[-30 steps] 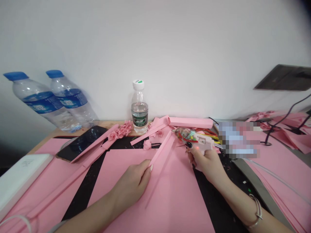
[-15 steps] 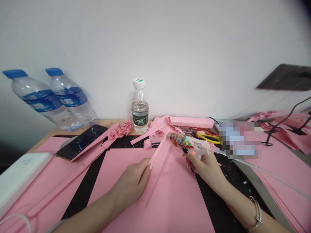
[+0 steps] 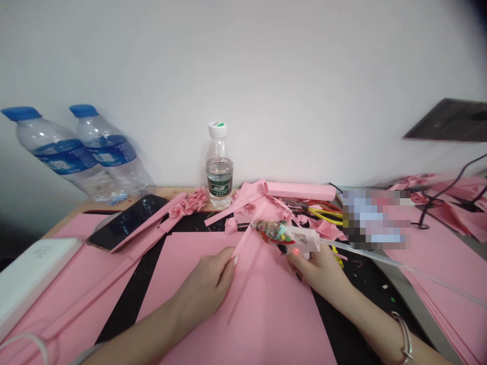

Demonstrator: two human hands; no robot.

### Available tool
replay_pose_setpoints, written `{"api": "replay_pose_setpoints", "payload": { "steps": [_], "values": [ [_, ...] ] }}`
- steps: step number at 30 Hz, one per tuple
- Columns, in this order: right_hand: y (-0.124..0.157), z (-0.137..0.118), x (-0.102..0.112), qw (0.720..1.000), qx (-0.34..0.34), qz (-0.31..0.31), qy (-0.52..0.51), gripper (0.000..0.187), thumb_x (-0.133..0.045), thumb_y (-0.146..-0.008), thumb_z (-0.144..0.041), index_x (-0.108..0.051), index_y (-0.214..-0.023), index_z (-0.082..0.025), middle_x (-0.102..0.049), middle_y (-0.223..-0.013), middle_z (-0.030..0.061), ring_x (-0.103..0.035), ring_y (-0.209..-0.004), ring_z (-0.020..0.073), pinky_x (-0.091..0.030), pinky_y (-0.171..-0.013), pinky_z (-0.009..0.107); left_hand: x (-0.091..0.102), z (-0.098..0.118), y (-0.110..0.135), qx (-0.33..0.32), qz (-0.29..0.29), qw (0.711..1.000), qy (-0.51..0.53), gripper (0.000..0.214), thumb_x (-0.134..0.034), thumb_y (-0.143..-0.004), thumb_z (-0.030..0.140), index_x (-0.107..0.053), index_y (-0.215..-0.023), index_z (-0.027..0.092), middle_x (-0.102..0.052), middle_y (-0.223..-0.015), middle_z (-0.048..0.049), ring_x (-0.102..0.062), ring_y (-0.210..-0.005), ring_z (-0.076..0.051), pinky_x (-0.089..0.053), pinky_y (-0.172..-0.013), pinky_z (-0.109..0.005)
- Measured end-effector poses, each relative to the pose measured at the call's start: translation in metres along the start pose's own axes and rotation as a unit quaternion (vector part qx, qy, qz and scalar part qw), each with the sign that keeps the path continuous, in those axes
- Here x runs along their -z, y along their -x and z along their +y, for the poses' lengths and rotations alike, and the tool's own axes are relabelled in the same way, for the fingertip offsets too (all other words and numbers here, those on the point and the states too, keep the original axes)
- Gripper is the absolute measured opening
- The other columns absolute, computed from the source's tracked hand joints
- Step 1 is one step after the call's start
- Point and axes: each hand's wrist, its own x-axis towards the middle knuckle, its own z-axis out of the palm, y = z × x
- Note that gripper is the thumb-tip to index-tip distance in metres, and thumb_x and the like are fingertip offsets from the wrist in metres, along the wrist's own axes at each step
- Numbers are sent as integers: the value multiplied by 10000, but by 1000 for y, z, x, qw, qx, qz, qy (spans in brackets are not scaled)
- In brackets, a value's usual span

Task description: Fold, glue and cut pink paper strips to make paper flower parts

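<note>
My right hand (image 3: 319, 271) grips a white hot glue gun (image 3: 300, 240), its nozzle end crusted with coloured residue. A clear cord or glue stick trails from the gun's rear to the right. The nozzle sits just right of a long folded pink paper strip (image 3: 247, 239), close to it or touching; I cannot tell which. My left hand (image 3: 205, 286) holds that strip's lower end, resting on a large pink paper sheet (image 3: 243, 304).
Several pink paper roses (image 3: 192, 204) lie on folded strips at the back, beside a smartphone (image 3: 127, 222) and a small water bottle (image 3: 218, 172). Two large bottles (image 3: 76, 152) lean on the wall. A white power bank (image 3: 34, 271) lies left. A pixelated patch (image 3: 376, 215) covers part of the right.
The glue gun has moved left and down, with its nozzle now nearer the strip. My left hand and the strip have barely moved. The view has shifted slightly.
</note>
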Motion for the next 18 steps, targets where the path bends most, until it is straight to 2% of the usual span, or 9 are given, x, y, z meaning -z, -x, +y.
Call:
{"api": "replay_pose_setpoints", "payload": {
  "steps": [4, 7, 11, 14, 18],
  "values": [
    [1, -3, 0, 1000, 13, -12, -5, 197, -505, -829, -251, -481, -635, -224, -490, -501, -39, -453, -441, 121, -321, -409, 232, 0, 0, 0, 3, 6, 1000, -9, 265, -304, -972, 292, -441, -755, 228, -546, -649, 15, -531, -590, -174, -336, -591, -283],
    [-1, 0, 3, 1000, 9, 29, -6, 266, -498, -856, -302, -464, -604, -225, -476, -481, -33, -449, -432, 124, -331, -415, 240, 1, 0, 0, 4, -1, 1000, -10, 264, -298, -972, 296, -445, -765, 227, -555, -662, 11, -531, -595, -174, -340, -589, -282],
    [-3, 11, 7, 996, -38, 85, 13, 334, -512, -875, -397, -500, -597, -213, -505, -484, -7, -487, -449, 144, -362, -437, 258, 1, 0, 0, 1, -6, 1000, -14, 274, -287, -978, 297, -445, -766, 227, -558, -669, 12, -531, -597, -169, -344, -589, -280],
    [-3, 16, 8, 993, -60, 97, 30, 406, -519, -880, -456, -495, -557, -210, -521, -483, 11, -509, -465, 152, -371, -454, 262, 1, 0, 1, -3, -11, 1000, -18, 273, -286, -976, 288, -452, -769, 225, -561, -676, 8, -539, -605, -168, -346, -587, -280],
    [-4, 16, 7, 994, -55, 94, 19, 400, -519, -878, -466, -508, -572, -209, -523, -486, 10, -509, -463, 152, -377, -453, 262, 0, 1, 2, -9, -13, 999, -28, 273, -281, -971, 286, -440, -758, 227, -541, -660, 12, -518, -585, -168, -345, -586, -285]
  ]
}}
